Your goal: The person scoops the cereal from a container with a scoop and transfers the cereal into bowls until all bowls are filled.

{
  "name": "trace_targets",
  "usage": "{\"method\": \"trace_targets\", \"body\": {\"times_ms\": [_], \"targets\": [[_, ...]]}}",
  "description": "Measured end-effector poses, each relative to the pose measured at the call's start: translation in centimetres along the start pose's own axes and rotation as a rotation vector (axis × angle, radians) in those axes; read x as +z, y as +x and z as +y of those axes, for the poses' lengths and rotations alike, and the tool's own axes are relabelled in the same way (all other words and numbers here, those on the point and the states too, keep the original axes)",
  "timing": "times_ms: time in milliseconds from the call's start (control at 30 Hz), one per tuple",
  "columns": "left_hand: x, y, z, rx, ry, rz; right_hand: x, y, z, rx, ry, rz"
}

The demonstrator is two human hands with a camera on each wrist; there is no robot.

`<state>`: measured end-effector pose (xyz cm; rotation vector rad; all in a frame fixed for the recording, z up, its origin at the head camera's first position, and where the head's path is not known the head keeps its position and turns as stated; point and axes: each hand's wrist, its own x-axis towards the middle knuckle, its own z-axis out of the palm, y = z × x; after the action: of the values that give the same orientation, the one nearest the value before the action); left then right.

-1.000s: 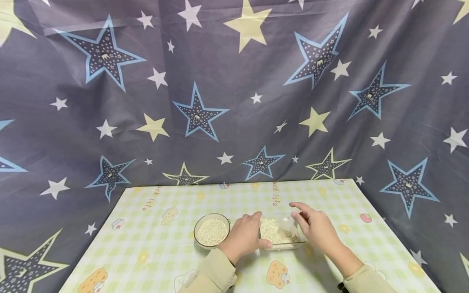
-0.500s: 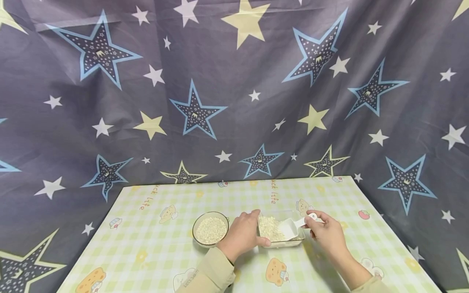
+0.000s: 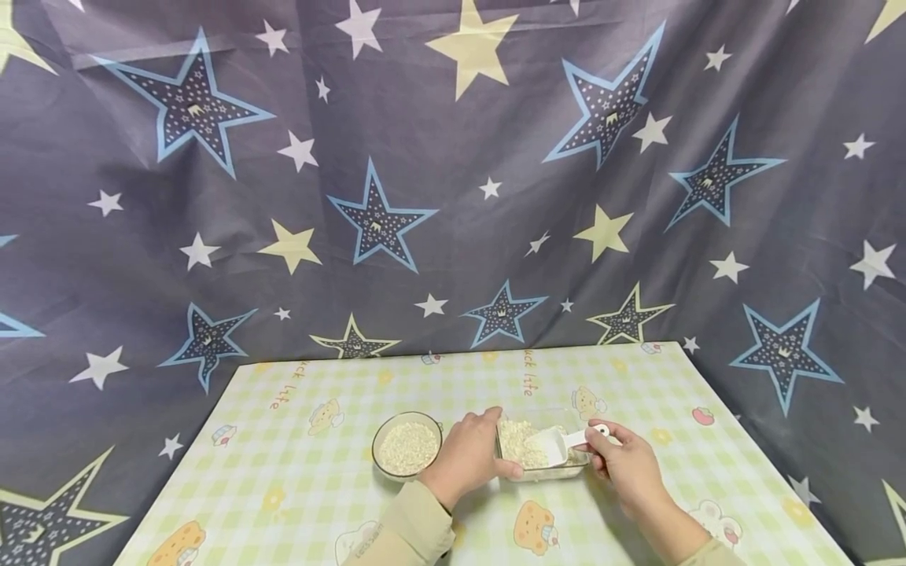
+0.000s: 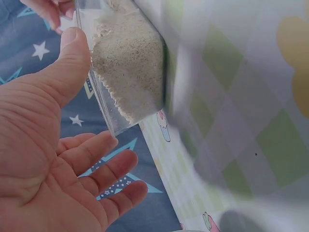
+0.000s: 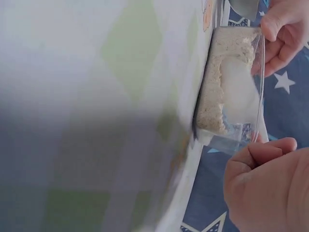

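A clear rectangular container (image 3: 545,473) holds pale flakes like oats (image 3: 515,437), heaped toward its left end. My left hand (image 3: 467,454) spans that left end, thumb at the near side and fingers at the far side. In the left wrist view the thumb (image 4: 75,58) and a fingertip touch the container's rim, while the other fingers lie free. With bent fingers my right hand (image 3: 628,465) pinches the handle of a white scoop (image 3: 550,446) at the container's right end. The scoop's head lies in the flakes; through the wall it shows as a white shape (image 5: 237,89).
Left of my left hand stands a round glass bowl (image 3: 406,446) with a dark rim, also holding flakes. A green-and-white checked cloth covers the table (image 3: 297,464). Behind its far edge hangs a dark curtain (image 3: 453,236) printed with stars.
My right hand has moved right and lower, tipping the scoop from steep to flatter; the scoop's head has then slid slightly left into the flakes. My left hand stays on the container.
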<state>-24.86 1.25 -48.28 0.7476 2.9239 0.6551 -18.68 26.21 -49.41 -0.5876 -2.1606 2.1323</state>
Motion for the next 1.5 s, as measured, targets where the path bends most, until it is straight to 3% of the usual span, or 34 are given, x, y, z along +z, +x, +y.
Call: {"method": "trace_targets", "body": {"times_ms": [300, 500, 600, 767, 967, 1267, 1500], "targets": [[-0.1, -0.4, -0.2, 0.013, -0.013, -0.037, -1.8, 1.0, 0.3, 0.124, 0.243, -0.079], [-1.4, -1.8, -1.4, 0.066, -0.056, 0.07, -2.8, 1.6, -0.1, 0.186, 0.505, -0.15], [-2.5, -2.9, -3.1, 0.071, -0.051, 0.144, -2.5, 1.7, -0.5, 0.18, 0.536, -0.178], [-4.0, -4.8, -6.7, 0.007, -0.048, 0.228, -0.8, 1.4, -1.6, 0.132, 0.497, -0.2], [-4.2, -6.4, -9.7, -0.102, -0.09, 0.203, 3.6, 1.1, -2.8, 0.076, 0.406, -0.18], [-3.4, -7.0, -10.7, -0.134, -0.129, 0.203, 12.1, 0.1, -3.6, -0.11, 0.229, -0.17], [-3.4, -6.9, -10.9, -0.151, -0.15, 0.205, 15.7, -0.9, -3.5, -0.362, 0.049, -0.174]]}}
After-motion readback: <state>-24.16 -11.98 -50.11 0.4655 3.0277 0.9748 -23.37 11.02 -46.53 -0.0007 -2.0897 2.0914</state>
